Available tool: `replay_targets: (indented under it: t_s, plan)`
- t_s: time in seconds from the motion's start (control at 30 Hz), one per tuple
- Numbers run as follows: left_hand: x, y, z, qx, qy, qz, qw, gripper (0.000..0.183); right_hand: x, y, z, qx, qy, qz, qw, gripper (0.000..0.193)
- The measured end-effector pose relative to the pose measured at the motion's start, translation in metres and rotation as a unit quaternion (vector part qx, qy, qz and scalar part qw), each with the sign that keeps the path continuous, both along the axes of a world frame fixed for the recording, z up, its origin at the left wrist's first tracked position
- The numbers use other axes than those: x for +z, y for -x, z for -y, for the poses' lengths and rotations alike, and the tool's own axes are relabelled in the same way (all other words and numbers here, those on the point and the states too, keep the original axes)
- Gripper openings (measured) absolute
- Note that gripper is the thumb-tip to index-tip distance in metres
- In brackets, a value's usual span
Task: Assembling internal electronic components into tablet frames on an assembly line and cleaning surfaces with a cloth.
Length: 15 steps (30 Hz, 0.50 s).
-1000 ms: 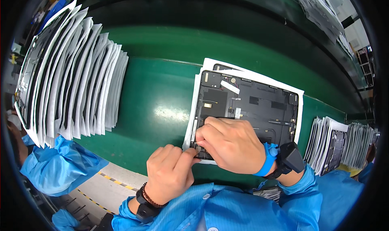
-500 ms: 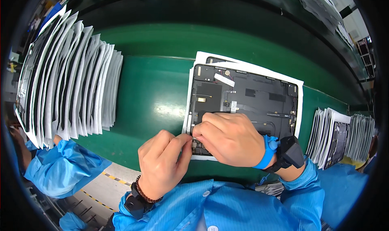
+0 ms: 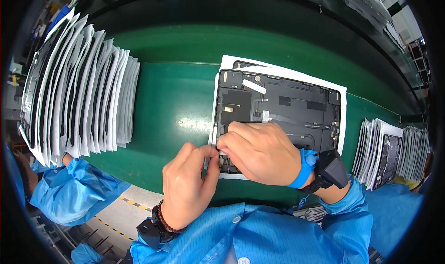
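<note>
A black device housing panel [image 3: 296,95], fitted with thin cables and small parts, lies on white sheets [image 3: 228,61] over a similar panel that peeks out at the far edge. My left hand [image 3: 189,185] is closed in a pinch at the panel's near left edge. Just beside it, my right hand [image 3: 262,150] pinches at the same spot from over the panel. Whatever sits between the fingertips is too small or too hidden to make out. A loose-looking white strip [image 3: 254,86] crosses the panel's far left part.
The green table [image 3: 176,90] carries a long row of panels interleaved with white sheets [image 3: 95,92] at the left. Shorter rows [image 3: 366,148] stand at the right. Another person's blue sleeve [image 3: 76,192] is at the lower left. A dark ledge [image 3: 259,11] runs along the back.
Both hands stay pinched at the panel's near left edge, with only a slight shift of the fingers. The panel appears a little higher in the picture.
</note>
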<state>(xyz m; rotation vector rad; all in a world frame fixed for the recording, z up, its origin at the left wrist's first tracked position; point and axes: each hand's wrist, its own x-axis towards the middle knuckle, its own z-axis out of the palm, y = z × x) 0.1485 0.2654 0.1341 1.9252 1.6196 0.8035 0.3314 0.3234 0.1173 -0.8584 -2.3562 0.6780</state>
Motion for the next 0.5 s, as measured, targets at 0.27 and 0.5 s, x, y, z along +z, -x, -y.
replay_targets:
  t_s: [0.27, 0.5]
  plan:
    - [0.0, -0.003, -0.001, 0.034, 0.066, 0.049, 0.996, 0.014, 0.003, 0.0, 0.002, -0.006, -0.01, 0.024, 1.0, 0.01]
    - [-0.001, -0.011, 0.004, 0.048, 0.045, 0.043, 0.997, 0.014, 0.0, -0.001, 0.001, -0.007, -0.003, -0.002, 1.0, 0.016]
